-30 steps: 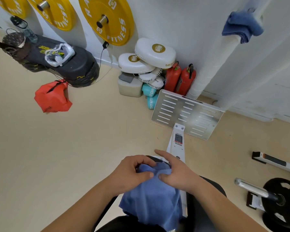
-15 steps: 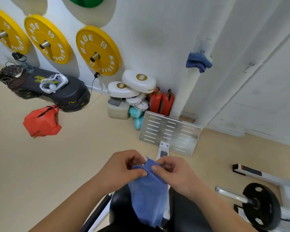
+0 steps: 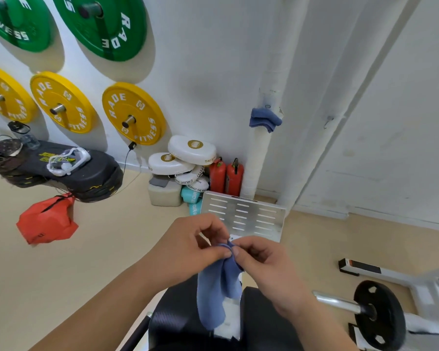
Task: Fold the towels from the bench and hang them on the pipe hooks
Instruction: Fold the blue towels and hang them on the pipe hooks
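A blue towel (image 3: 217, 292) hangs folded from my fingers above the black bench pad (image 3: 178, 323). My left hand (image 3: 188, 247) pinches its top edge between thumb and forefinger. My right hand (image 3: 264, 264) pinches the same edge from the right, thumb tips almost touching. Another folded blue towel (image 3: 264, 119) hangs on a hook of the white wrapped pipe (image 3: 269, 102) against the wall. A second white pipe (image 3: 340, 102) slants to its right, with a small bare hook (image 3: 328, 120) on it.
A perforated metal footplate (image 3: 243, 216) stands beyond the bench. White boxing pads (image 3: 188, 158) and two red extinguishers (image 3: 226, 177) sit at the pipe's foot. Yellow and green weight plates (image 3: 133, 114) hang on the wall. A barbell with a black plate (image 3: 378, 315) lies right; a red bag (image 3: 46, 221) lies left.
The view has tilted upward, bringing the wall, pipes and green plates into sight. Both hands have lifted the towel off the bench and drawn its top edge into a narrower pinch.
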`<state>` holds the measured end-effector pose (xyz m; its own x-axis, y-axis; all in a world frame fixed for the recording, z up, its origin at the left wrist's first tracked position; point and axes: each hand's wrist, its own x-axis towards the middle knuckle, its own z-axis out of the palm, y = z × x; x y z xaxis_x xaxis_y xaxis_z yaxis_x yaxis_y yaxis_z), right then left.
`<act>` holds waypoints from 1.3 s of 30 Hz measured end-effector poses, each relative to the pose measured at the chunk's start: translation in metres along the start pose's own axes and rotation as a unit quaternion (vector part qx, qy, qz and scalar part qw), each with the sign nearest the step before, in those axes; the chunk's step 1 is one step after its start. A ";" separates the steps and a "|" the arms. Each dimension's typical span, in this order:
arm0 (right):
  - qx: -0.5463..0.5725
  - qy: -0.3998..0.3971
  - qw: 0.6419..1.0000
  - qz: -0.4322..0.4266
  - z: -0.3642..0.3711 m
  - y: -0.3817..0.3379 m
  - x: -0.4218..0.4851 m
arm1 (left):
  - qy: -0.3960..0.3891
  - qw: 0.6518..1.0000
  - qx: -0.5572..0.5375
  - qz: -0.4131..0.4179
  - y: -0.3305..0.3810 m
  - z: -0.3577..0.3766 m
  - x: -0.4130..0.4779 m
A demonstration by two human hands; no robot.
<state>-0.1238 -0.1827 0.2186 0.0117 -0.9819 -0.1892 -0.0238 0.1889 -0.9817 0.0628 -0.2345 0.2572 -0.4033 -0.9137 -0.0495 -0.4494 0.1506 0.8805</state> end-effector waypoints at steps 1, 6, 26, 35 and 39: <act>0.014 0.003 1.000 -0.005 -0.001 -0.001 -0.003 | -0.008 1.000 -0.003 0.007 0.003 0.002 0.000; 0.034 -0.023 0.999 -0.019 -0.012 -0.004 -0.014 | -0.019 1.000 -0.011 0.022 0.009 0.008 0.001; -0.031 0.118 0.992 0.014 -0.035 -0.005 -0.026 | -0.248 0.962 0.109 -0.021 -0.054 0.024 0.000; -0.033 0.209 0.977 -0.033 -0.061 -0.007 -0.023 | -0.173 0.953 0.247 -0.019 -0.070 -0.011 0.008; -0.051 0.264 0.962 -0.053 -0.072 -0.003 -0.022 | -0.117 0.960 0.256 -0.001 -0.058 -0.026 0.016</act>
<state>-0.1960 -0.1631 0.2271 -0.4884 -0.8722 -0.0255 -0.1480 0.1115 -0.9827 0.1035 -0.2680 0.2173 -0.5436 -0.8130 -0.2086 -0.7586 0.3695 0.5366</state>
